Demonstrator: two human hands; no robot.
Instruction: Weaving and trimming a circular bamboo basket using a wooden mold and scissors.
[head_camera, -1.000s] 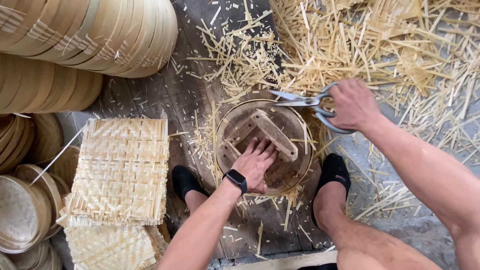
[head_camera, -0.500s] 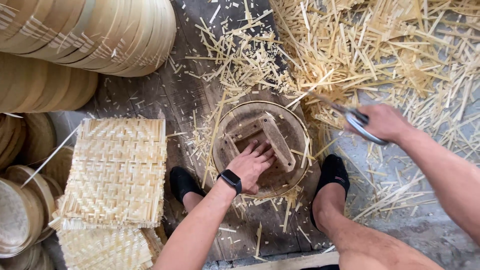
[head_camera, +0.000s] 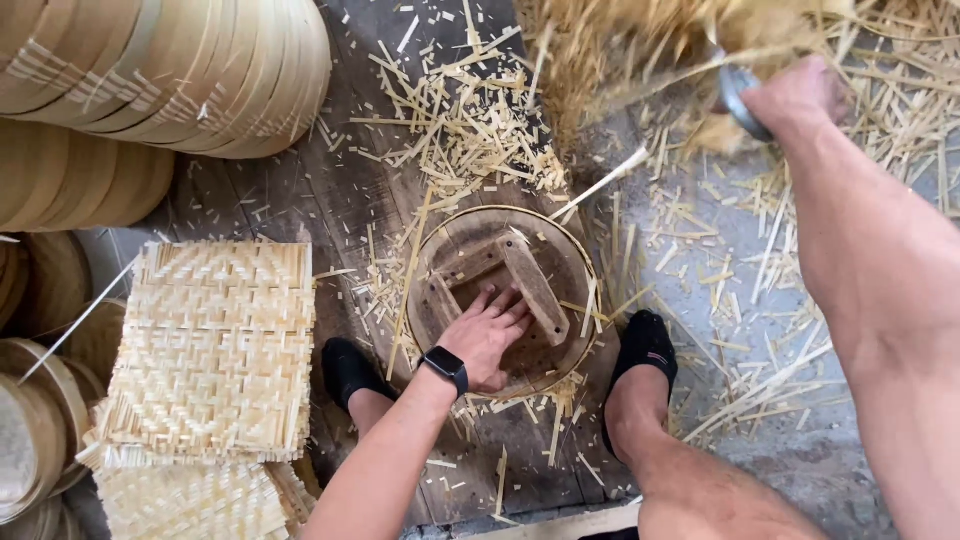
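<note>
My left hand, a black watch on its wrist, lies flat on a round wooden form ringed by a thin bamboo hoop, fingers spread against the raised wooden block at its middle. My right hand is far up at the right, closed on the handle of metal shears, which are blurred and partly hidden in a heap of bamboo offcuts. The form sits on dark planks between my two black-socked feet.
A stack of square woven bamboo mats lies left of my left leg. Rows of round bamboo steamer rims fill the upper left, with more rims at the left edge. Bamboo slivers litter the planks and the grey floor on the right.
My right hand has carried the shears from the form's top edge out to the right and up into the offcut heap. My left hand stays on the form, which has turned a little.
</note>
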